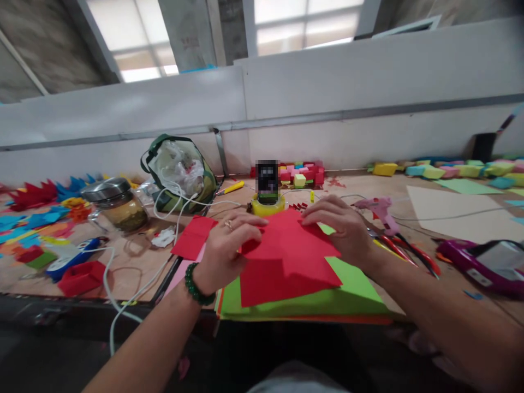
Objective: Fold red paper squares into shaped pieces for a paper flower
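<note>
A sheet of red paper (292, 262), with cut notches along its sides, lies over a stack of green paper (356, 295) in front of me. My left hand (229, 248) holds its left edge, with thumb and fingers bent together there; a ring and a green bead bracelet show on that side. On the right, my right hand (339, 229) curls its fingers over the upper right part of the same sheet, and its thumb is mostly hidden. A smaller red paper piece (194, 237) lies beside my left hand.
A glass jar (117, 204) and a camouflage bag (184, 177) stand at the left. Behind the sheet is a yellow tape roll (268, 206) with a phone. A pink glue gun (379, 210), scissors (415, 254) and a purple device (485, 267) lie to the right.
</note>
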